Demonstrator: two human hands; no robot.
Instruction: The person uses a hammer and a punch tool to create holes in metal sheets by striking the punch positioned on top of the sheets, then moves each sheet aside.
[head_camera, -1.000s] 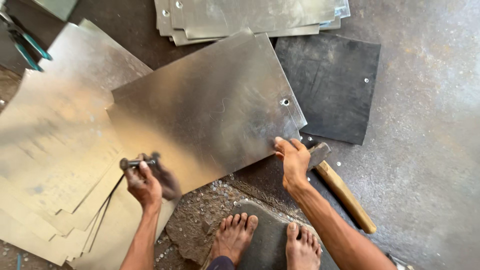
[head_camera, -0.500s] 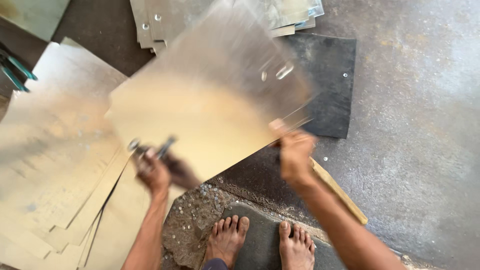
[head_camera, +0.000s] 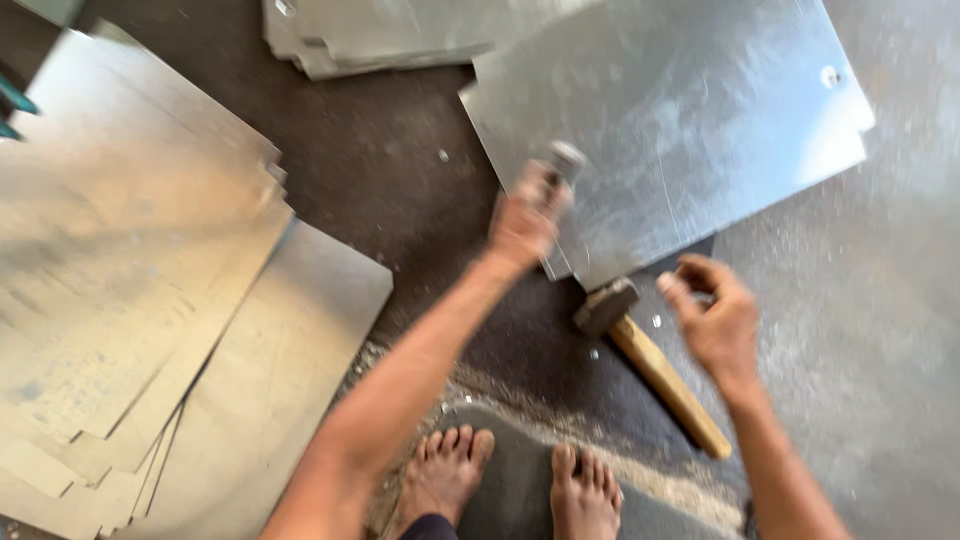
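A large shiny metal sheet (head_camera: 690, 110) with a small hole near its far right corner lies flat on the floor at the upper right. My left hand (head_camera: 527, 218) reaches across to the sheet's near left edge and is shut on a short metal punch (head_camera: 564, 160) that sticks up from the fist. My right hand (head_camera: 712, 318) hovers empty with loosely curled fingers, just right of a hammer (head_camera: 655, 368) with a wooden handle. The hammer's dark head (head_camera: 604, 305) lies by the sheet's near corner. The view is motion-blurred.
A fanned pile of metal sheets (head_camera: 130, 290) covers the floor at the left. Another stack of sheets (head_camera: 370, 35) lies at the top. My bare feet (head_camera: 510, 485) rest on a dark slab at the bottom, with grit on the floor around it.
The sheet swung from in front of me to the upper right and now lies flat. My right hand let go of it. My left hand crossed rightward with the punch.
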